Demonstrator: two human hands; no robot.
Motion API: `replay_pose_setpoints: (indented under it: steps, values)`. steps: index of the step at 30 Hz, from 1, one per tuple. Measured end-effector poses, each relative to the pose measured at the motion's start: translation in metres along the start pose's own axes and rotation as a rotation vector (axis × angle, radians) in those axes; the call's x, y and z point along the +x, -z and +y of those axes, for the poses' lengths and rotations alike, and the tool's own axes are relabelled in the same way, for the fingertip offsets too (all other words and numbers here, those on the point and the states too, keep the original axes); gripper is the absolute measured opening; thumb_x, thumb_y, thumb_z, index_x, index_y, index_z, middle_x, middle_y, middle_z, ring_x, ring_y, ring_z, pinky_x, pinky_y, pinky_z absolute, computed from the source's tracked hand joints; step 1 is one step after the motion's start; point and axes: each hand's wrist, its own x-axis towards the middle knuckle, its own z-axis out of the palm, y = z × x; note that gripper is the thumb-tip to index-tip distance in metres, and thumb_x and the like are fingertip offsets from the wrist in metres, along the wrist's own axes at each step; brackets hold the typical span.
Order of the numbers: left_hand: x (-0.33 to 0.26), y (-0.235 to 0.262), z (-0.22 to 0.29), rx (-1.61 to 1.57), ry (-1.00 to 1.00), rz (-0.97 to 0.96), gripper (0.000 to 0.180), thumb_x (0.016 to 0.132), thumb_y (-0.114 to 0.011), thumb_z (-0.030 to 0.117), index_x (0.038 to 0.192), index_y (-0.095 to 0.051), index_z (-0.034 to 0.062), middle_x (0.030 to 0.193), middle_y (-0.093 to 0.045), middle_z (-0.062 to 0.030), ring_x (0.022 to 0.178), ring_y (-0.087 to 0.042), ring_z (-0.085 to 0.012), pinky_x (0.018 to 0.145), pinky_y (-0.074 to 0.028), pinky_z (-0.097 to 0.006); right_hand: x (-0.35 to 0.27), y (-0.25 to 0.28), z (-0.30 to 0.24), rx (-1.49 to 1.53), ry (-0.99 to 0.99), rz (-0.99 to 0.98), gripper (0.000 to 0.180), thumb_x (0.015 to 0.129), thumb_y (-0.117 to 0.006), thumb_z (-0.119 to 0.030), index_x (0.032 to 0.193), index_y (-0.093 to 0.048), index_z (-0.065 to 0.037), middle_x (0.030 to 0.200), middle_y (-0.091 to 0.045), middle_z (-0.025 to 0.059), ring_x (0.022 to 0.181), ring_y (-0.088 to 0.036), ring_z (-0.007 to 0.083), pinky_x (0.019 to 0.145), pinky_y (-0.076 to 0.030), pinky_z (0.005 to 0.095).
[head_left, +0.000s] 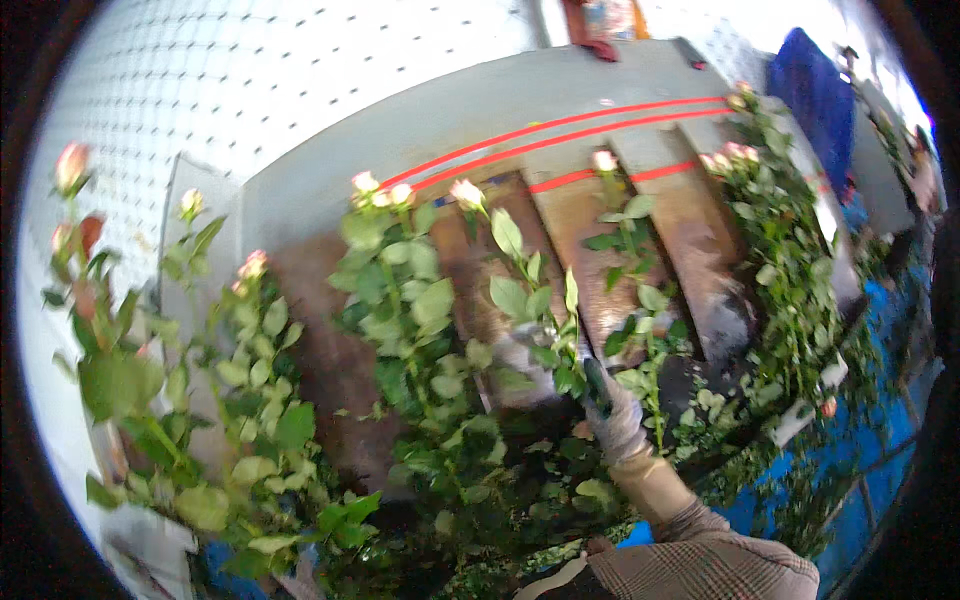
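Observation:
My right hand (pixel 608 408), in a grey and dark glove, is closed round the stem of a pale pink rose (pixel 467 194) over the sloping board. The stem's leaves spread above my fingers. At the lower left, several leafy roses (pixel 255 268) stand up close to me, and one larger pink bud (pixel 72 168) rises at the far left. Under their leaves, a bit of what looks like my left hand (pixel 300 580) shows at the lower edge. Its fingers are hidden by foliage, so its grip does not show.
The brown slotted board (pixel 570 240) has raised dividers and red lines. A bunch of roses (pixel 395 290) lies left of centre, a single rose (pixel 604 162) right of centre, and a thick bunch (pixel 785 240) at the right. Cut leaves lie along the near edge, above blue flooring (pixel 780 500).

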Motion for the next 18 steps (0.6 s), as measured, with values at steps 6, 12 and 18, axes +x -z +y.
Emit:
replay_pose_setpoints:
  steps: [6,12,18]
  values:
    - [-0.016,-0.114,0.006,-0.061,0.057,-0.350,0.061,0.078,-0.073,0.003,0.132,-0.044,0.0031,0.125,-0.056,-0.0136,0.107,-0.057,-0.0222,0.089,-0.049,-0.036,0.080,0.153,0.089,-0.528,0.196,0.199,0.064,0.071,-0.067,-0.012,0.133,-0.051,-0.009,0.117,-0.061,0.0214,0.098,-0.061,0.0412,0.083,-0.052,0.0432]
    - [-0.052,-0.216,-0.017,-0.146,0.155,-0.670,0.056,0.078,-0.074,0.005,0.128,-0.048,0.0031,0.124,-0.057,-0.0133,0.107,-0.057,-0.0214,0.088,-0.049,-0.037,0.056,0.205,0.260,-0.903,-0.174,-0.200,0.083,0.066,-0.075,-0.017,0.142,-0.041,-0.016,0.134,-0.052,0.0186,0.113,-0.056,0.0367,0.094,-0.047,0.0420]
    - [-0.079,-0.231,-0.024,-0.138,0.187,-0.769,0.052,0.079,-0.074,0.007,0.125,-0.051,0.0031,0.124,-0.058,-0.0131,0.106,-0.058,-0.0206,0.087,-0.049,-0.037,0.031,0.176,0.079,-0.705,-0.087,0.109,0.091,0.068,-0.077,-0.013,0.145,-0.030,-0.003,0.139,-0.043,0.0265,0.125,-0.048,0.0382,0.103,-0.042,0.0425]
